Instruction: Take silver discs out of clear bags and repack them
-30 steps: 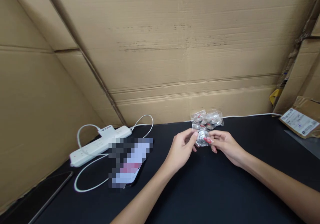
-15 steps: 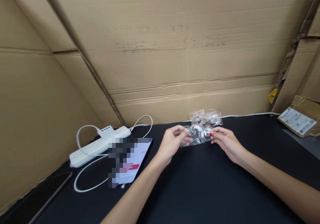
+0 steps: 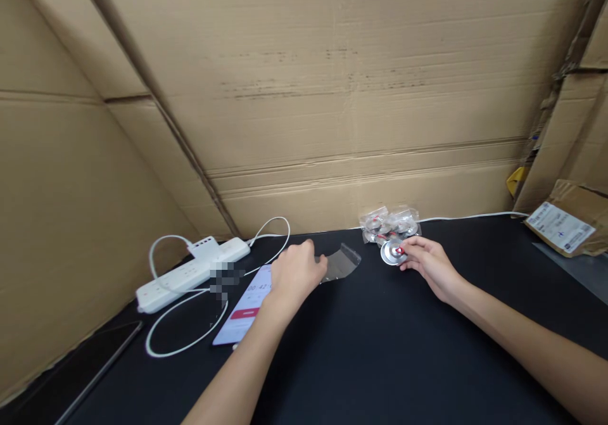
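Metal disc (image 3: 392, 253) — one, silvery, with one red tab (image 3: 400, 249) — is held just in front of the packet heap (image 3: 403, 221), and its far edge is overlapped with the heap in view, though whether the two are touching cannot be told. At least two clear packets with red bits inside can be counted in that heap; the exact number is hidden by the overlap. By the right hand (image 3: 431, 266), on the near right side of the heap, the disc is pinched near its red tab, with thumb and fingers closed together on it. Well to the left of the heap, the left hand (image 3: 292, 279) is held with its fingers bent and its thumb spread somewhat apart. One clear bag (image 3: 342, 263), lying between that hand and the heap, is met by the thumb in view; the fingertips are hidden, so whether the bag is gripped or only touched cannot be told. Farther left of the heap, one phone (image 3: 232, 330) is partly covered by the left hand, and beyond it one white power strip (image 3: 175, 281) is seen. Well to the right of the heap, one carton (image 3: 591, 206) is placed, and one white label (image 3: 560, 227) is borne on it.
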{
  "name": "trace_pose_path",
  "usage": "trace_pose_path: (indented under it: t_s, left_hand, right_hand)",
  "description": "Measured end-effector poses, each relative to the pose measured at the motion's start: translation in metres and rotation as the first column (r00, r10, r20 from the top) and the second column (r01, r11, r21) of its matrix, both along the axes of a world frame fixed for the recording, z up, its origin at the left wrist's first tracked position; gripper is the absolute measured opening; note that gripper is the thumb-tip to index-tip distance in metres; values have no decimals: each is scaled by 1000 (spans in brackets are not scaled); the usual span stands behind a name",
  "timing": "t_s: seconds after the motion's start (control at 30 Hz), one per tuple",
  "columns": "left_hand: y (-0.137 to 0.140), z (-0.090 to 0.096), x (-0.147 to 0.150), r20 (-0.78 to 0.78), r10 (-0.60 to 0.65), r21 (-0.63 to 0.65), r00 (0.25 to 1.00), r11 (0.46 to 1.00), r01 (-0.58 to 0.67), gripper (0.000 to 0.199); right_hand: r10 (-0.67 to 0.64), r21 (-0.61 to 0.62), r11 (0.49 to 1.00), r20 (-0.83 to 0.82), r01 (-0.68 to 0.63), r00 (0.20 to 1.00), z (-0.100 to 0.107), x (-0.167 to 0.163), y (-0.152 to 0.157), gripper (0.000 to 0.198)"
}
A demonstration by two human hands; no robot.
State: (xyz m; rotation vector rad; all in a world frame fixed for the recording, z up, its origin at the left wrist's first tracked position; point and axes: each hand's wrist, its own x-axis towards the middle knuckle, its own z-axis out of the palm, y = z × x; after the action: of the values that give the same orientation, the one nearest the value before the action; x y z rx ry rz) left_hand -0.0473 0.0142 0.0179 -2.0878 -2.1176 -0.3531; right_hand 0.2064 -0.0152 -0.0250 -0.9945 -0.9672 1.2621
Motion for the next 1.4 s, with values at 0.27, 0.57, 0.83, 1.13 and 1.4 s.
trace_pose_path:
  t_s: [0.27, 0.57, 0.83, 1.13, 1.4]
  left_hand:
    - [4, -10, 6, 28, -563, -35, 826, 825, 564, 13]
    - [-8, -2, 5, -174, -191, -315, 966, 940, 129, 20]
    - [-18, 5, 20, -77, -232, -107, 970, 969, 224, 27]
    - [-38, -4, 54, 605, -581, 53, 545, 712, 700, 22]
    - [-26, -15, 54, 929, -260, 20, 265, 747, 664, 20]
  right_hand:
    - [10, 8, 1000, 22, -10, 1000, 0, -1, 0, 29]
    - [1, 19, 1000, 46, -2, 999, -4, -2, 2, 30]
    - [7, 36, 999, 79, -10, 997, -10, -2, 5, 30]
    - [218, 92, 971, 23, -219, 976, 2, -19, -15, 31]
    - [42, 46, 998, 82, -46, 996, 0, -2, 0, 33]
